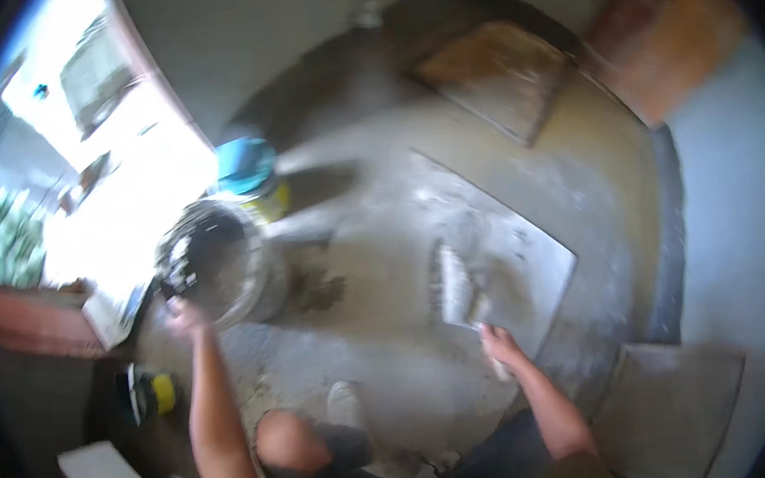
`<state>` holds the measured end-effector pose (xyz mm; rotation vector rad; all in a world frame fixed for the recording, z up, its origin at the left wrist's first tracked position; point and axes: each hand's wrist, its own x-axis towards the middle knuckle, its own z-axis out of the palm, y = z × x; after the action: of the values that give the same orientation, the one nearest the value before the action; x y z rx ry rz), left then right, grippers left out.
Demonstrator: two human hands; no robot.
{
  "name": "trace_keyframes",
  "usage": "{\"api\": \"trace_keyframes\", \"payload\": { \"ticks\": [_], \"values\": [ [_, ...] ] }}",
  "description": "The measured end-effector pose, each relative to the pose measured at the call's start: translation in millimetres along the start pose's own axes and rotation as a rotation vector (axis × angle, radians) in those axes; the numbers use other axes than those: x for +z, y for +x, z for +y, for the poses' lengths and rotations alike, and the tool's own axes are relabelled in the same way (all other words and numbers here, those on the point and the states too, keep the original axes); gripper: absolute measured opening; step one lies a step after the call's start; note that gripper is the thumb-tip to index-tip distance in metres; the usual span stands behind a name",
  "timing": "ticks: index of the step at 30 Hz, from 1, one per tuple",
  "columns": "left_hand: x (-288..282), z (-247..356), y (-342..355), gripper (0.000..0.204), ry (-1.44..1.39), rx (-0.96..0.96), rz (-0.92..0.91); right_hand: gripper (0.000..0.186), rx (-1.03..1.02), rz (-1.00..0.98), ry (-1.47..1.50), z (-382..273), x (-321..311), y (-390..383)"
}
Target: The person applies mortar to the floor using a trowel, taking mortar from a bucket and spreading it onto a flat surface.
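Trowel [455, 287] juts just past the right fingers [496, 341], which grip it — if they slip, it might scratch the grey slab [541, 258]. Left fingers [182, 316] are by the bucket [269, 279] — too blurry to tell their grip.

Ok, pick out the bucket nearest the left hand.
The big grey bucket: the left hand is at its rim, while the teal-topped bucket stands beyond it.
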<state>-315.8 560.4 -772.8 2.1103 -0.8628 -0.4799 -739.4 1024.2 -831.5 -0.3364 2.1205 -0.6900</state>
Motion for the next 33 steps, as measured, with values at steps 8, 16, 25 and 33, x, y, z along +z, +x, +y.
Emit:
{"api": "trace_keyframes", "payload": {
  "ticks": [8,16,25,33],
  "values": [
    [-11.0,24.3,-22.2,0.062,-0.159,-0.099,0.056,0.041,0.033,-0.162,-0.062,-163.5,-37.6,-104.8],
    [-6.6,8.1,-17.7,0.063,-0.292,-0.08,0.122,0.041,-0.241,-0.571,-0.129,-335.9,13.8,-119.5],
    [-12.3,10.4,-13.6,0.061,-0.328,-0.07,0.117,0.047,-0.627,-0.594,-0.431,-446.2,156.9,-95.9],
    [-13.6,16.2,-18.4,0.06,-0.33,-0.067,0.131,0.033,-1.337,-0.187,-0.932,-387.7,229.8,-58.6]
  ]
}}
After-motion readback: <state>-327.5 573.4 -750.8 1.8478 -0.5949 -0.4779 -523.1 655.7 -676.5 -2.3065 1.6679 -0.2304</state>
